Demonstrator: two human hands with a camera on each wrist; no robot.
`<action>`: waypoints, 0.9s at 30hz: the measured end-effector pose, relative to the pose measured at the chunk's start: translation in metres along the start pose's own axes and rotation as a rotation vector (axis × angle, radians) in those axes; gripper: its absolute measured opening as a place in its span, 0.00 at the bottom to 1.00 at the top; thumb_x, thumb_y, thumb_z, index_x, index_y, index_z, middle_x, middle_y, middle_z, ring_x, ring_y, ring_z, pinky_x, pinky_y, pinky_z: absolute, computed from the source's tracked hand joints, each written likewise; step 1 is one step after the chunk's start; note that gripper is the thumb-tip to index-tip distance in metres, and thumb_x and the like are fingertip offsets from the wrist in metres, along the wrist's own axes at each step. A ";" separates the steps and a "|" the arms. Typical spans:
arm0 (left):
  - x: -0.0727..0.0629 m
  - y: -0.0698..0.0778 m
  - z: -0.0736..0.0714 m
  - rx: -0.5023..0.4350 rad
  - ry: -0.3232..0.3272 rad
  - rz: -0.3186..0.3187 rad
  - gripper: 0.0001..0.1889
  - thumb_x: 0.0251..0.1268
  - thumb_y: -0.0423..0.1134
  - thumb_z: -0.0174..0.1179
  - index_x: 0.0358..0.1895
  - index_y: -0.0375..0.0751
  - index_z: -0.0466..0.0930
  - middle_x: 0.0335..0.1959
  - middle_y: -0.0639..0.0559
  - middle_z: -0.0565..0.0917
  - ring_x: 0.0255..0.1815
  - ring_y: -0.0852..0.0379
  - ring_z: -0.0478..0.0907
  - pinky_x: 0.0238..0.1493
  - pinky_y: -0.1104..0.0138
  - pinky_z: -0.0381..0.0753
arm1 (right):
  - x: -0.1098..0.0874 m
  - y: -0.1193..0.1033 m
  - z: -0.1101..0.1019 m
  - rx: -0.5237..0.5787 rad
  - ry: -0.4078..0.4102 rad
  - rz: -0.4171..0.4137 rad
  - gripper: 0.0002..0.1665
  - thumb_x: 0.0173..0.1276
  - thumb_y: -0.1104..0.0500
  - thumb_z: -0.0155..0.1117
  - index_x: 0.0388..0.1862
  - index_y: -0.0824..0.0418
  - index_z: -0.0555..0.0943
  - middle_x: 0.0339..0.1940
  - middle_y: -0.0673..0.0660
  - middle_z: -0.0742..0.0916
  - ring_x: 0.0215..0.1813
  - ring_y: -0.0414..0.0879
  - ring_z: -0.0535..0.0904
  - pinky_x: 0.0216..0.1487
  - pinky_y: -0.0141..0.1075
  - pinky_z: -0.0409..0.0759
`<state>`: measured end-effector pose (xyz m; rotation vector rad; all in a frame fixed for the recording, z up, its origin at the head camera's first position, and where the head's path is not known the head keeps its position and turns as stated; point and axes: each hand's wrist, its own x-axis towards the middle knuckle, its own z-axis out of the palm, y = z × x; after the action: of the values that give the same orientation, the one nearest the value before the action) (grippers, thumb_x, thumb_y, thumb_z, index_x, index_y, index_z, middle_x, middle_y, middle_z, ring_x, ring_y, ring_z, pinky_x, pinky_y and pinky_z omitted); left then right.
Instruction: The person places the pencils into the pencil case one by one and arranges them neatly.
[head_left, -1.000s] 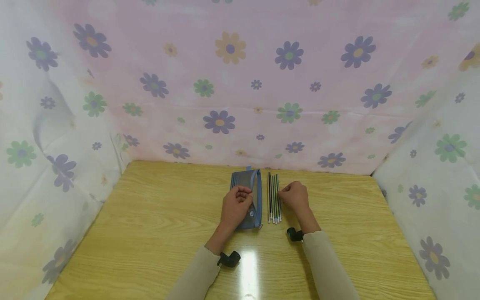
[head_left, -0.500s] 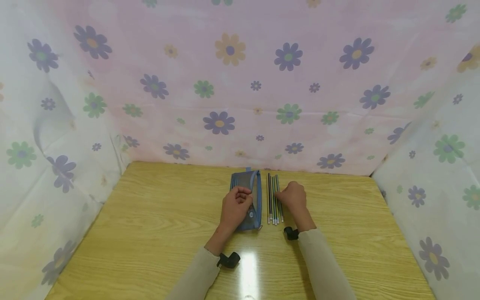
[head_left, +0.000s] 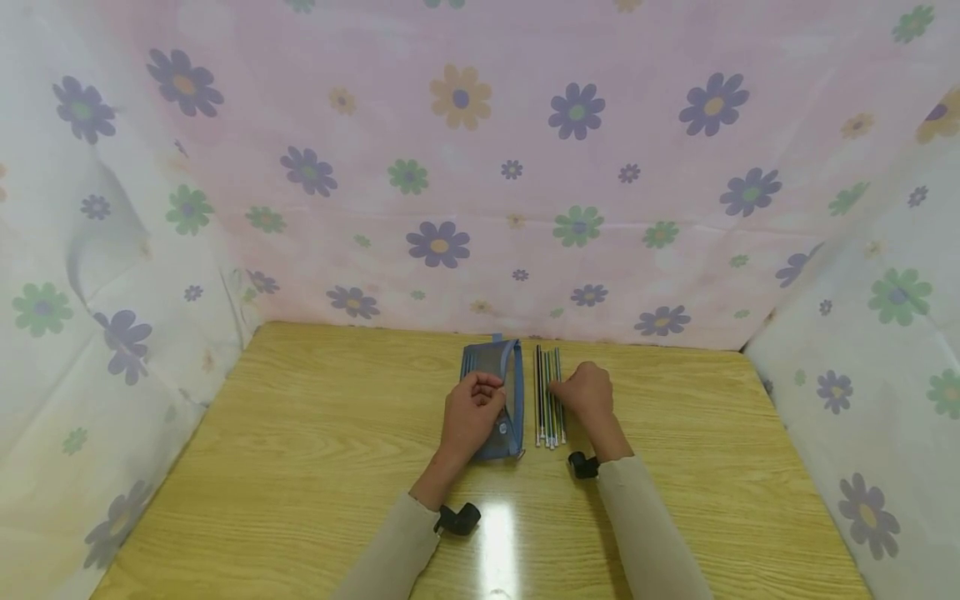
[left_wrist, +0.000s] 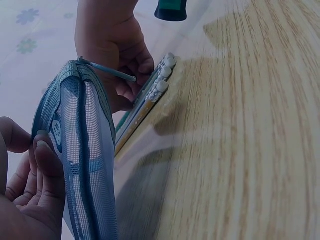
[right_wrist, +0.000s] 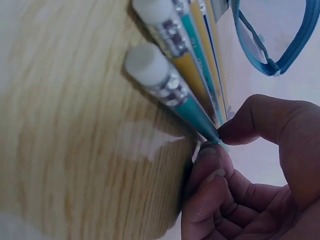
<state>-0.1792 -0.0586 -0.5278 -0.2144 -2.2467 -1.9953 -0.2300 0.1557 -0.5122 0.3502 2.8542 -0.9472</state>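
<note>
My left hand pinches the edge of a blue mesh pencil case between thumb and fingers. The case stands partly on edge in the left wrist view, its zip side facing the pencils. Just to its right lie several pencils side by side, white eraser ends toward me. At the right side of this row, my right hand pinches a green pencil between thumb and forefinger. Its far end is hidden behind the fingers in the right wrist view.
Both forearms wear black wrist cameras. The wood-grain table ends at a flowered cloth at the back, with more cloth at both sides. A bright reflection falls on the tabletop between the arms.
My right hand has shifted slightly left onto the pencils. The rightmost pencil's eraser end has moved a little right, away from the others. My left hand and the case stay put.
</note>
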 end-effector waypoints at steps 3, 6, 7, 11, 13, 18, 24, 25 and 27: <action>0.000 0.000 0.000 -0.002 -0.002 -0.003 0.07 0.72 0.31 0.65 0.48 0.31 0.83 0.34 0.44 0.87 0.27 0.59 0.84 0.28 0.67 0.86 | -0.001 -0.001 -0.001 0.007 0.001 -0.010 0.29 0.63 0.53 0.74 0.09 0.54 0.68 0.08 0.48 0.69 0.14 0.43 0.64 0.18 0.36 0.65; 0.000 0.000 0.000 -0.005 0.000 -0.002 0.07 0.73 0.32 0.65 0.48 0.32 0.83 0.34 0.43 0.87 0.27 0.58 0.84 0.28 0.67 0.85 | -0.001 -0.001 -0.003 0.019 0.000 -0.021 0.30 0.63 0.54 0.74 0.07 0.53 0.67 0.07 0.47 0.67 0.13 0.42 0.62 0.18 0.36 0.63; 0.000 0.000 0.000 -0.006 0.003 -0.001 0.07 0.72 0.32 0.65 0.48 0.32 0.84 0.34 0.43 0.88 0.27 0.58 0.84 0.28 0.67 0.86 | -0.002 -0.001 -0.004 0.025 -0.003 -0.021 0.31 0.64 0.54 0.73 0.07 0.52 0.67 0.07 0.47 0.67 0.12 0.42 0.61 0.18 0.36 0.62; 0.001 0.000 0.000 0.002 0.003 -0.009 0.06 0.72 0.31 0.66 0.47 0.34 0.84 0.34 0.43 0.88 0.27 0.59 0.84 0.28 0.67 0.85 | -0.005 -0.002 -0.007 0.055 -0.019 -0.022 0.32 0.65 0.55 0.72 0.05 0.51 0.66 0.06 0.46 0.65 0.12 0.41 0.58 0.17 0.35 0.60; 0.001 0.000 -0.001 0.006 0.000 -0.015 0.06 0.72 0.31 0.66 0.48 0.34 0.84 0.34 0.44 0.88 0.27 0.59 0.84 0.29 0.68 0.86 | -0.006 -0.002 -0.009 0.065 -0.027 -0.021 0.33 0.66 0.54 0.72 0.05 0.51 0.67 0.06 0.46 0.66 0.11 0.40 0.58 0.17 0.35 0.61; 0.001 -0.001 -0.001 0.006 -0.006 -0.022 0.06 0.72 0.31 0.65 0.48 0.34 0.84 0.34 0.45 0.88 0.26 0.59 0.84 0.28 0.67 0.86 | -0.008 0.000 -0.010 0.084 -0.036 -0.020 0.33 0.68 0.52 0.72 0.05 0.52 0.69 0.06 0.46 0.68 0.12 0.40 0.59 0.18 0.35 0.63; 0.000 0.000 0.000 -0.003 -0.006 -0.018 0.06 0.72 0.30 0.65 0.48 0.33 0.83 0.34 0.44 0.87 0.26 0.58 0.84 0.28 0.67 0.86 | -0.010 0.002 -0.009 0.103 -0.041 -0.017 0.33 0.69 0.52 0.72 0.05 0.52 0.70 0.06 0.47 0.69 0.11 0.41 0.61 0.18 0.35 0.65; 0.000 0.000 0.000 -0.004 -0.006 -0.019 0.06 0.72 0.30 0.65 0.48 0.33 0.83 0.34 0.44 0.87 0.26 0.58 0.84 0.28 0.67 0.86 | -0.011 0.002 -0.009 0.109 -0.042 -0.018 0.33 0.68 0.52 0.72 0.05 0.52 0.70 0.06 0.47 0.69 0.11 0.41 0.61 0.18 0.35 0.65; 0.000 0.000 0.001 -0.008 -0.007 -0.020 0.07 0.73 0.30 0.65 0.49 0.31 0.83 0.34 0.43 0.87 0.26 0.58 0.83 0.28 0.67 0.86 | -0.012 0.002 -0.010 0.122 -0.043 -0.019 0.33 0.68 0.52 0.71 0.05 0.52 0.69 0.06 0.47 0.69 0.11 0.41 0.61 0.18 0.34 0.65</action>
<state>-0.1797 -0.0580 -0.5278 -0.2007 -2.2549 -2.0169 -0.2181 0.1604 -0.5032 0.3109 2.7736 -1.1212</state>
